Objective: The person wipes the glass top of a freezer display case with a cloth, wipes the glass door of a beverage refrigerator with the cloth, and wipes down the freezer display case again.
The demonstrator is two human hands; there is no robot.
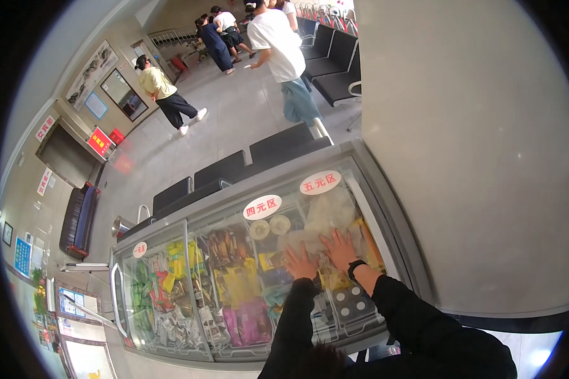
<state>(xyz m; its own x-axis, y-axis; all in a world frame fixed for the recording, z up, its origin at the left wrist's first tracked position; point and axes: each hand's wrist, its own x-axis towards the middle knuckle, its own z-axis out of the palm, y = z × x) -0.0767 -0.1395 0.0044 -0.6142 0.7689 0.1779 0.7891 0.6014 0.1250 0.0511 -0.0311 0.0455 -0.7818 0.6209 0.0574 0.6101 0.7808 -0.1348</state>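
Note:
A chest freezer point(379, 196) with a sliding glass top stands before me, full of packaged goods in wire baskets. On the right part of the glass my left hand point(302, 261) lies flat with its fingers spread. Close to its right, my right hand point(341, 250) also rests on the glass, fingers apart, with a dark band on the wrist. Neither hand holds anything. Under the glass near them are a pale bag point(329, 211), yellow packs point(238, 287) and purple packs point(248, 322). Oval labels with red writing point(262, 207) are stuck on the glass.
Black seats point(219, 167) line the freezer's far side. A beige wall or pillar point(474, 158) rises on the right. A person in a white shirt point(278, 47) and a person in a yellow top point(158, 82) are beyond, with several others farther back. A dark bench point(79, 221) stands left.

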